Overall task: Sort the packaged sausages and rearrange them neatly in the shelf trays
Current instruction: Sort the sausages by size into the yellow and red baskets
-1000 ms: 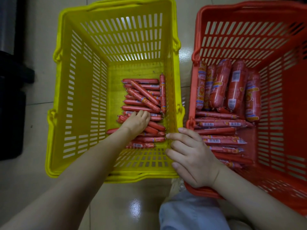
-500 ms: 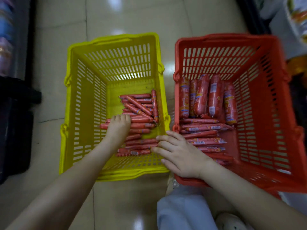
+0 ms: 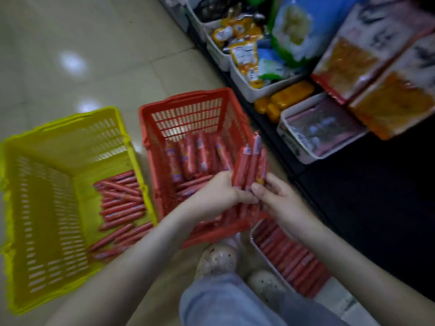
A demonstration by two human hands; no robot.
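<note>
Head view, blurry: we see left hand [image 3: 221, 191] fingers curled round a bundle of thin sausages [image 3: 249, 170], and right hand [image 3: 277, 198] fingertips pinching its other side. We place the upright bundle over the near right corner of the red basket [image 3: 188, 100], with the yellow basket [image 3: 70, 123] to its left. A shelf tray [image 3: 252, 236] of sausages lies just below the hands.
</note>
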